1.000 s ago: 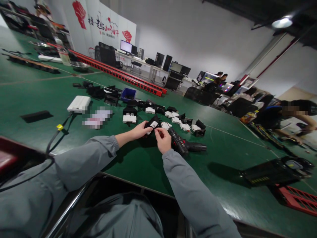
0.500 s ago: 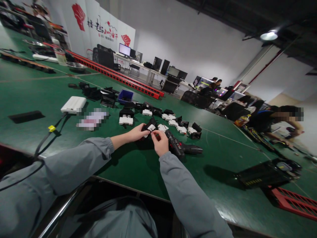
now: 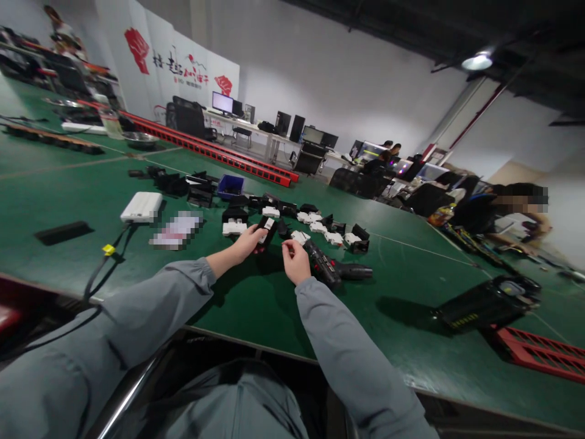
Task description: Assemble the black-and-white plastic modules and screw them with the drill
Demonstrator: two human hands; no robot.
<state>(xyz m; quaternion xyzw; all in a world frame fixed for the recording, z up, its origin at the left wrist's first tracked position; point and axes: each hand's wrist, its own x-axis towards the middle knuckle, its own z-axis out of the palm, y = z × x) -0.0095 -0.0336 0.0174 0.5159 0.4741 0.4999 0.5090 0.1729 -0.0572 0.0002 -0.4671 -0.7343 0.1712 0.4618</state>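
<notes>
My left hand (image 3: 247, 244) is closed round a small black-and-white block-like part (image 3: 267, 229), held just above the green table (image 3: 256, 305). To its right, apart from that part, my right hand (image 3: 297, 263) has its thumb and fingertips pressed together. Whatever may be between those fingertips is too small to make out. A black cordless screwdriver (image 3: 325, 267) lies close beside my right hand. Just past the hands are several white blocks with black pieces, one white block (image 3: 300, 237) by the screwdriver and another (image 3: 234, 227) left of my left hand.
A blue bin (image 3: 230, 186) stands behind the parts, with loose black pieces (image 3: 171, 183) to its left. A white box with a cable (image 3: 142, 207) lies left. Long red rails (image 3: 205, 148) cross the far table. At right are a black cylinder (image 3: 484, 305) and a red frame (image 3: 539, 353).
My hands have drawn apart: the left has moved left with the black-and-white part and turned it more upright, while the right has come off it. The whole view has shifted slightly.
</notes>
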